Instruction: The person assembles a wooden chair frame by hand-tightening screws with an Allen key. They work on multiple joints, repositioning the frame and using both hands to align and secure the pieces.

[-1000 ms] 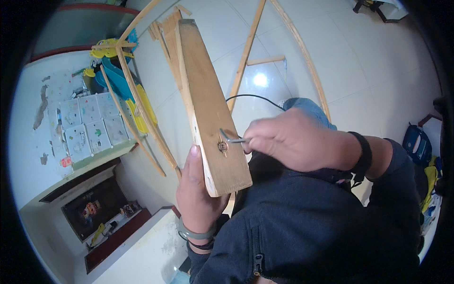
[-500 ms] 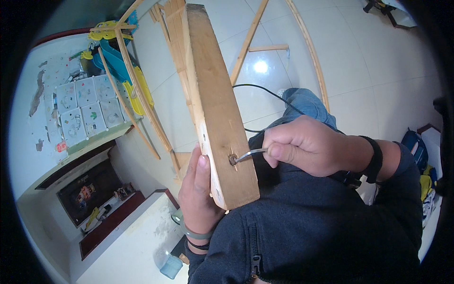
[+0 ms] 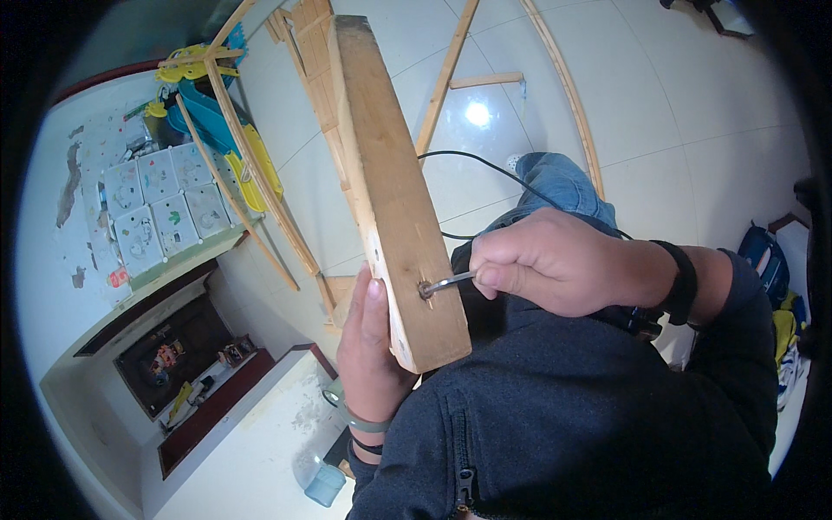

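Observation:
A long wooden beam [image 3: 390,173] stretches away from my chest, its far end darkened. My left hand [image 3: 368,338] grips its near end from the left side, thumb on the edge and the other fingers mostly hidden behind. Between the thumb and curled fingers of my right hand [image 3: 546,264] is a thin metal hex key [image 3: 451,281]. The tip of the key sits in a rough hole [image 3: 425,290] near the beam's near end, where the wood around it is splintered.
Slatted wooden pieces [image 3: 316,78] lie behind the beam, with loose wooden strips [image 3: 446,78] on the tiled floor. A black cable [image 3: 485,162] curves beside my jeans leg [image 3: 568,186]. At the left stand a teal and yellow plastic slide [image 3: 208,113] and white storage cubes [image 3: 156,204].
The hex key has turned a little in the hole and now looks straighter. My right hand has shifted slightly left, and the beam has tipped slightly.

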### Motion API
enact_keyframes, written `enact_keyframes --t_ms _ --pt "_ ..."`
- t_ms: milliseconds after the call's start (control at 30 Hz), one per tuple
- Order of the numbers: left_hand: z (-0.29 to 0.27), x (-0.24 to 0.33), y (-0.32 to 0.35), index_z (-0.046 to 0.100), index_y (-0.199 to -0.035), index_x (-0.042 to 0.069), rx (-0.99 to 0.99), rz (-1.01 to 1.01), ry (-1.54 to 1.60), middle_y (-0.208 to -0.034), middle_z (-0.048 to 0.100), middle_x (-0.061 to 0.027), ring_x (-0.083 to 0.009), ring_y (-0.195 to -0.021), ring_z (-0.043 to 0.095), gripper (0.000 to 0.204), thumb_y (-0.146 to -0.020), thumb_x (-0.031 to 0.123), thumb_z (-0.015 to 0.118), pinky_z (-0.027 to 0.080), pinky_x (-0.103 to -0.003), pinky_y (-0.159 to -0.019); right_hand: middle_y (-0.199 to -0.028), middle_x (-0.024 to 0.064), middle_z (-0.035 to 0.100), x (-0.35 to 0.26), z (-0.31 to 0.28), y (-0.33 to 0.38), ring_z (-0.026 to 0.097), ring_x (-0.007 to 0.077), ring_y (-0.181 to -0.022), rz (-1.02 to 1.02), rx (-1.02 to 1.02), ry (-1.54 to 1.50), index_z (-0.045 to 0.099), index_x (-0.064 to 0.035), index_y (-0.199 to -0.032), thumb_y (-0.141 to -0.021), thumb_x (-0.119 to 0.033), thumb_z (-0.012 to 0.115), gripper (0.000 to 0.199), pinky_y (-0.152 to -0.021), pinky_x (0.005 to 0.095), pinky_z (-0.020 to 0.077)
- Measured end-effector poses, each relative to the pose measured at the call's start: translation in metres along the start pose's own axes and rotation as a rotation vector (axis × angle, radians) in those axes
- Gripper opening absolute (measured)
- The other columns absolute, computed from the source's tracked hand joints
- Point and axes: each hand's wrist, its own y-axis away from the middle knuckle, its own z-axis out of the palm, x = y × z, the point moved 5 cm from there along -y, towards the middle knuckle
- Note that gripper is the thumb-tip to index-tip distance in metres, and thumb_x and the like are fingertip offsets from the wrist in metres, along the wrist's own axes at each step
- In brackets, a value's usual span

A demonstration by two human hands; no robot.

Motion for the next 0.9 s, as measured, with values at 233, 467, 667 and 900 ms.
enact_keyframes --t_ms 233,467,667,900 --pt "0.001 -0.014 0.001 0.025 -0.137 0.018 -0.169 0.184 -0.311 -0.126 0.043 -0.0267 -0.0399 -0.107 0.053 0.084 -0.068 0.010 0.072 0.050 -0.038 -0.080 -0.064 0.0073 0.054 0.005 -0.005 0.000 0.056 0.0220 -0.057 0.011 -0.032 0.019 0.053 -0.0051 -0.077 -0.093 -0.023 0.042 0.026 -0.054 0.0299 0.0429" --pt "0.012 -0.016 0.003 0.030 -0.135 0.016 -0.157 -0.126 0.177 -0.126 0.044 -0.0255 -0.0361 -0.106 0.054 0.065 -0.079 0.011 0.063 0.048 -0.036 -0.082 -0.064 0.0063 0.054 0.011 0.009 -0.004 0.055 0.0210 -0.057 -0.040 -0.219 0.114 0.053 -0.0051 -0.078 -0.093 -0.023 0.042 0.026 -0.055 0.0297 0.0431" --pt "0.011 -0.002 0.002 0.033 -0.133 0.016 -0.160 -0.091 0.181 -0.126 0.045 -0.0244 -0.0320 -0.105 0.055 0.050 -0.087 0.013 0.054 0.047 -0.033 -0.084 -0.064 0.0007 0.050 0.008 0.004 -0.008 0.045 0.0104 -0.056 0.059 -0.315 -0.341 0.055 -0.0048 -0.078 -0.096 -0.028 0.037 0.034 -0.054 0.0236 0.0377" --pt "0.009 -0.003 0.001 0.033 -0.134 0.018 -0.160 -0.176 0.300 -0.127 0.044 -0.0247 -0.0344 -0.106 0.055 0.060 -0.081 0.007 0.060 0.048 -0.035 -0.083 -0.067 -0.0012 0.049 0.017 0.011 0.001 0.039 0.0072 -0.055 0.324 -0.494 -0.747 0.055 -0.0050 -0.077 -0.097 -0.032 0.033 0.040 -0.052 0.0207 0.0335"
